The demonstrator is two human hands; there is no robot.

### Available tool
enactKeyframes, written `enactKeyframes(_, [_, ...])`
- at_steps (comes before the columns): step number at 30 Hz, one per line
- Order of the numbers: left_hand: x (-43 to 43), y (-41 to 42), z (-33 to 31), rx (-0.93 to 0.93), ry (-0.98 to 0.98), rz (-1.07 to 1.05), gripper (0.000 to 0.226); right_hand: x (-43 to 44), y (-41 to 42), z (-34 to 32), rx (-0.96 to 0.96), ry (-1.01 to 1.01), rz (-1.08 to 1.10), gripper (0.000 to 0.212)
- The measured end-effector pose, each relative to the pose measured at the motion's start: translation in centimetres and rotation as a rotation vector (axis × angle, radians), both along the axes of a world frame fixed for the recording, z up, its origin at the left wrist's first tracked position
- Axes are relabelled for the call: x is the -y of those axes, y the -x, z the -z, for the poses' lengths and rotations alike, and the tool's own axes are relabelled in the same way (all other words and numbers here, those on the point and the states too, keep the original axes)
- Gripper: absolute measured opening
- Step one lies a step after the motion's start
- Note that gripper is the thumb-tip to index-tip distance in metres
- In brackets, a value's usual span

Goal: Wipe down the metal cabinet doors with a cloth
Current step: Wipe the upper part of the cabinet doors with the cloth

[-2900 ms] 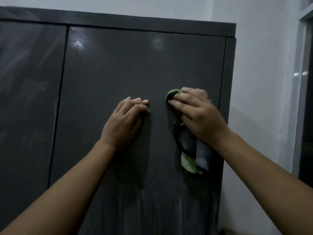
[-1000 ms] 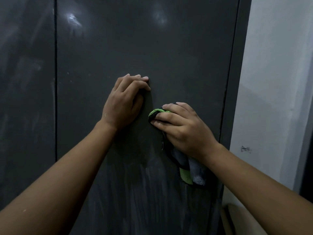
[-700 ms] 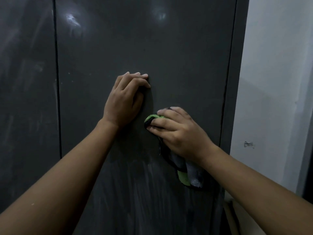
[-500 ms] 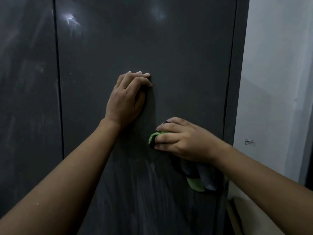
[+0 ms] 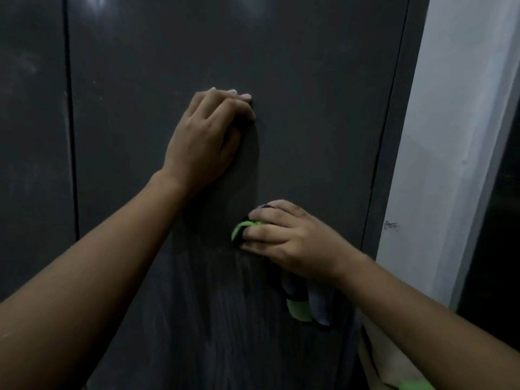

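Cloth [image 5: 300,306] is clutched by R grip [image 5: 284,237] against door [image 5: 309,108] at 5 o'clock of empty, unclenched L grip [image 5: 205,139] braced there; w/ its tail hanging loose, streaks [image 5: 219,319] at 6 o'clock may be missed.

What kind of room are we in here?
Likely an indoor storage or utility corner: a grey metal cabinet stands beside a white wall, with a dark opening, window or doorway, at right.
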State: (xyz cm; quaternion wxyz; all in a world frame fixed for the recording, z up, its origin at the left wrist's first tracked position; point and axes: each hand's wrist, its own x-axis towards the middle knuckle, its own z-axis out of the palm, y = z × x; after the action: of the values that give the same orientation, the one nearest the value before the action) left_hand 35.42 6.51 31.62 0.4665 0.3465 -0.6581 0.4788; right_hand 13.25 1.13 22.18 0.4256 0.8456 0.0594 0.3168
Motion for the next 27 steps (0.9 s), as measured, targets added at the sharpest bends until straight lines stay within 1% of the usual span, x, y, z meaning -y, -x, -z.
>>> enactKeyframes(1, [0.0,0.0,0.0,-0.002,0.003,0.005,0.021,0.0,0.9,-0.5,-0.009,0.006,-0.004,0.027])
enactKeyframes(2, [0.0,0.0,0.1,-0.004,0.001,0.007,0.021,0.0,2.1,-1.4,0.038,0.002,-0.008,0.027])
enactKeyframes(5, [0.0,0.2,0.2,0.03,-0.009,-0.055,0.028,0.3,6.3,-3.9,0.335,-0.057,0.051,0.023])
enactKeyframes(6, [0.0,0.4,0.4,0.08,-0.02,-0.1,0.032,0.4,7.3,-4.1,0.41,-0.066,0.08,0.024])
enactKeyframes(7, [0.1,0.6,0.5,0.144,-0.034,-0.142,0.036,0.5,7.8,-3.7,0.436,-0.064,0.097,0.024])
enactKeyframes(9, [0.4,1.1,0.8,0.244,-0.042,-0.194,0.036,0.7,8.4,-1.5,0.368,-0.059,0.086,0.023])
enactKeyframes(10, [0.5,1.5,0.9,0.262,-0.037,-0.203,0.035,0.8,8.6,0.0,0.316,-0.066,0.079,0.023])
enactKeyframes(14, [0.6,2.7,1.8,0.261,-0.057,-0.188,0.035,0.7,9.9,5.5,0.114,-0.122,0.084,0.021])
enactKeyframes(16, [0.7,3.0,2.4,0.264,-0.054,-0.192,0.035,0.4,10.7,6.0,0.013,-0.102,0.091,0.019])
enactKeyframes(17, [0.7,3.1,2.5,0.259,-0.049,-0.192,0.034,0.4,11.3,5.5,-0.011,-0.088,0.095,0.017])
enactKeyframes(18, [0.8,3.1,2.6,0.254,-0.044,-0.19,0.034,0.4,11.8,4.6,0.008,-0.083,0.103,0.017])
enactKeyframes(19, [0.8,3.1,2.7,0.251,-0.042,-0.188,0.034,0.6,12.4,3.5,0.074,-0.091,0.117,0.019])
enactKeyframes(22, [0.8,3.0,2.6,0.246,-0.038,-0.174,0.033,1.2,12.8,0.6,0.415,-0.177,0.169,0.028])
enactKeyframes(23, [0.8,3.0,2.7,0.242,-0.031,-0.168,0.032,1.4,12.3,0.5,0.5,-0.189,0.178,0.031])
enactKeyframes(25, [0.8,3.0,2.8,0.234,-0.022,-0.16,0.032,1.4,10.6,1.5,0.555,-0.179,0.196,0.034])
enactKeyframes(27, [0.9,3.0,2.8,0.228,-0.019,-0.155,0.033,1.1,9.2,3.4,0.519,-0.169,0.209,0.035])
